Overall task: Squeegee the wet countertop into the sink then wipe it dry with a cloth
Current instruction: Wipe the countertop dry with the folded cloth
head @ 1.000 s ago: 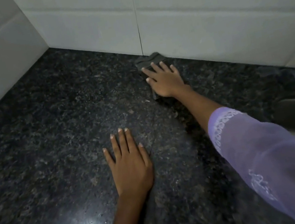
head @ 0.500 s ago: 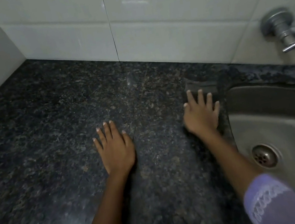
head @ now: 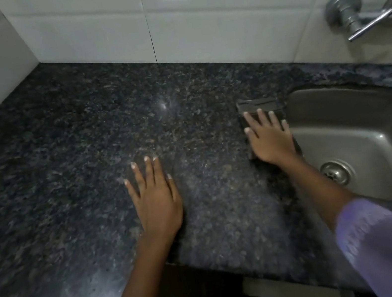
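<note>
My right hand (head: 270, 139) presses flat on a dark grey folded cloth (head: 255, 106) lying on the black speckled granite countertop (head: 63, 171), right at the left rim of the steel sink (head: 357, 120). Most of the cloth is hidden under the palm; only its far edge shows. My left hand (head: 155, 197) rests flat on the countertop near the middle, fingers spread, holding nothing. No squeegee is in view.
White tiled walls (head: 193, 23) close the counter at the back and left. A steel tap (head: 354, 13) juts from the wall above the sink, whose drain (head: 336, 172) shows. The counter's front edge (head: 237, 269) runs below my arms.
My right hand has slid the cloth from the back wall rightward and toward me to the sink's rim. The view swung right, bringing sink and tap in. My left hand stayed flat.
</note>
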